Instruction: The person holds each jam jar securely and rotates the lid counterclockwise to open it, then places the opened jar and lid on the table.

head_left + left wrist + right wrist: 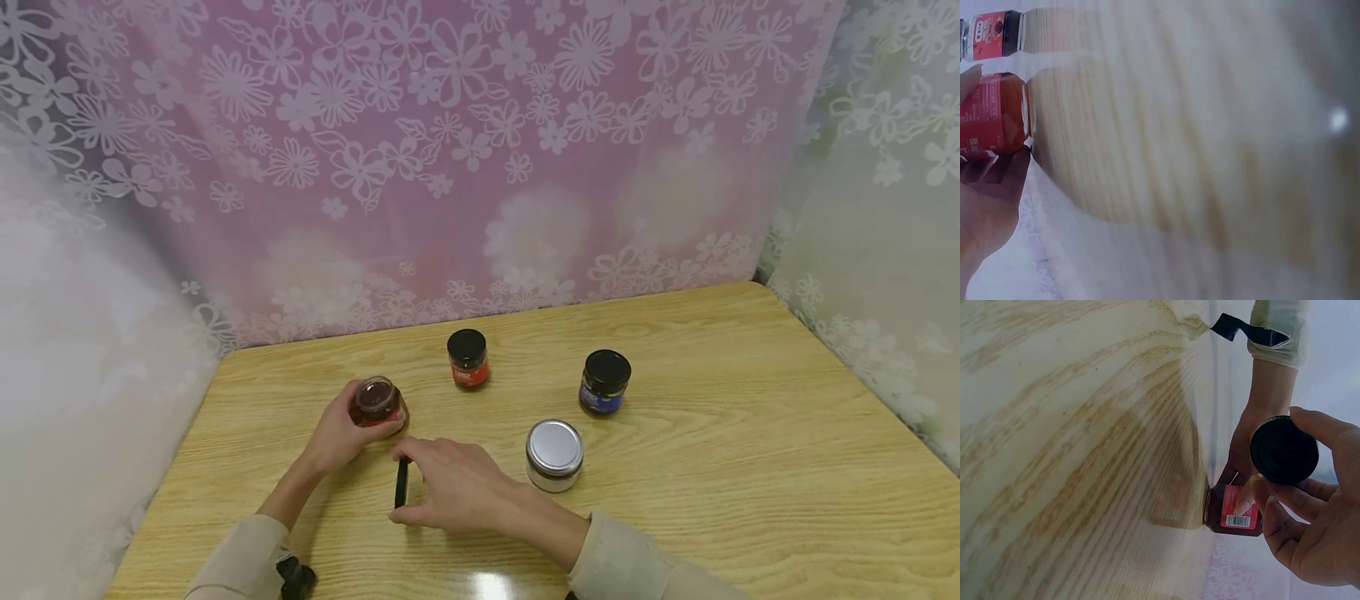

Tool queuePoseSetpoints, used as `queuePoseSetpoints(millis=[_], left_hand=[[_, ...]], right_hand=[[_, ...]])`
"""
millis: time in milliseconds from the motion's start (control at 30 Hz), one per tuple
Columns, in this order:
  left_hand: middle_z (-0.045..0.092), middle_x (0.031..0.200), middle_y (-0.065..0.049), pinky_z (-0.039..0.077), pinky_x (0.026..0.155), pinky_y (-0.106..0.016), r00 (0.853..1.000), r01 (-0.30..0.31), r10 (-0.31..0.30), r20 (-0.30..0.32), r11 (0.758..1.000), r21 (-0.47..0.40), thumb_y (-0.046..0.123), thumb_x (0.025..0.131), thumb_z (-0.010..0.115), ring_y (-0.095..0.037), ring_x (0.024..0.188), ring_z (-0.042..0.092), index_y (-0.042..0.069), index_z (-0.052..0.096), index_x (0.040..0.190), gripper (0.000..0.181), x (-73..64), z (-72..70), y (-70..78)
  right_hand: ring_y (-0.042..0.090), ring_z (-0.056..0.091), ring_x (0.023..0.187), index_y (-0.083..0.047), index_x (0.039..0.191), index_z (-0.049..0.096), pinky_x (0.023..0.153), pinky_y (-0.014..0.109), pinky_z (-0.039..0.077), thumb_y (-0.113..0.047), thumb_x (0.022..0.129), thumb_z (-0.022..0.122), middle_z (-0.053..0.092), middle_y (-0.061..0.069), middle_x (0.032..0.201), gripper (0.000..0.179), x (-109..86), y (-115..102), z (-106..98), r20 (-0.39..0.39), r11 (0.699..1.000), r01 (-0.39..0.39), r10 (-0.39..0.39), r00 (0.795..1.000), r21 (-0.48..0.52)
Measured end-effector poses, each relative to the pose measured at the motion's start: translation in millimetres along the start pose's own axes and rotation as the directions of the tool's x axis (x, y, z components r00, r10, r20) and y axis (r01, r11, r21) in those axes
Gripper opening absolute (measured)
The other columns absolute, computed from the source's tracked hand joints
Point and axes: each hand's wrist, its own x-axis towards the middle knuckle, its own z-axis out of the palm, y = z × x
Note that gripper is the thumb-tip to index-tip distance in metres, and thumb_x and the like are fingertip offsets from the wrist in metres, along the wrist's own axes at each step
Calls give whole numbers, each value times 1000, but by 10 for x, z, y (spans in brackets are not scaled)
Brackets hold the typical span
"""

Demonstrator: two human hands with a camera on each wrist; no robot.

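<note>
Holding open jar (380, 412) upright on tabletop (697, 492) with left fingers (1017, 167) curled round, pinching black lid (401, 483) edge-on in right fingers (417, 449) just nearside of jar; could drop lid by relaxing rim pinch, or tip jar by bumping it.

3 lidded jars (554, 454) stand on the table (750, 417).

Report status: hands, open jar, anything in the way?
Left hand grips open jar. Right hand pinches black lid, on edge, clear of jar. Nothing over jar's mouth; silver-lidded jar stands near right hand.
</note>
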Motion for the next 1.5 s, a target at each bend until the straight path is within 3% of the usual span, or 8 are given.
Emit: queuePoseSetpoints(millis=[233,500,700,800,900,1033,1233,1500], left_hand=[[42,138,-17,44,96,-48,998,49,-50,-24,997,-51,34,74,83,-35,120,49,12,13,153,108,-131,-46,11],[40,142,-17,42,96,-53,999,-11,14,-46,998,68,34,79,80,-37,126,42,9,20,151,98,-441,-169,10],[39,143,-17,43,93,-54,997,-14,28,-65,978,206,42,79,77,-35,126,42,9,28,149,91,-613,-209,67],[39,144,-15,43,91,-56,998,4,18,-64,947,322,51,81,72,-36,124,44,9,31,148,89,-705,-232,107],[40,142,-14,44,88,-58,998,-2,32,-59,894,448,57,81,68,-37,123,45,9,36,145,87,-791,-255,132],[45,138,-16,46,86,-57,992,-85,126,-33,819,568,56,80,70,-38,121,47,8,42,142,84,-870,-253,124],[48,137,-14,45,87,-56,963,-214,269,28,690,691,56,77,73,-37,117,50,9,48,140,83,-932,-216,126],[45,141,-11,41,91,-59,970,-229,223,102,678,698,67,78,64,-37,121,48,16,44,144,86,-952,-197,211]], right_hand=[[8,56,97,-21,128,56,66,27,49,-52,80,72,62,-9,114,59,4,-5,14,-21,999,-1,0,1000,-33],[11,56,105,-21,130,56,72,31,51,-51,81,72,59,-7,125,59,9,5,26,-23,1000,-8,8,1000,-27],[11,56,105,-22,131,56,71,30,51,-53,81,70,58,-6,125,60,11,15,-4,-21,1000,-14,13,1000,-16],[10,56,103,-22,130,57,71,29,51,-53,81,70,58,-7,124,59,17,21,-20,-20,1000,-15,14,1000,-17],[8,57,101,-23,129,58,70,27,51,-54,81,70,59,-8,123,59,20,23,-35,-17,1000,-17,17,1000,-13],[5,56,94,-23,128,58,65,24,49,-53,80,71,60,-8,120,58,26,26,-40,-8,1000,-21,21,1000,9],[3,56,90,-23,129,57,62,22,47,-49,80,73,61,-10,114,57,63,33,3,6,998,-37,37,999,41],[2,57,91,-25,128,56,66,24,47,-48,80,74,62,-12,109,56,118,65,50,38,991,-81,77,996,109]])
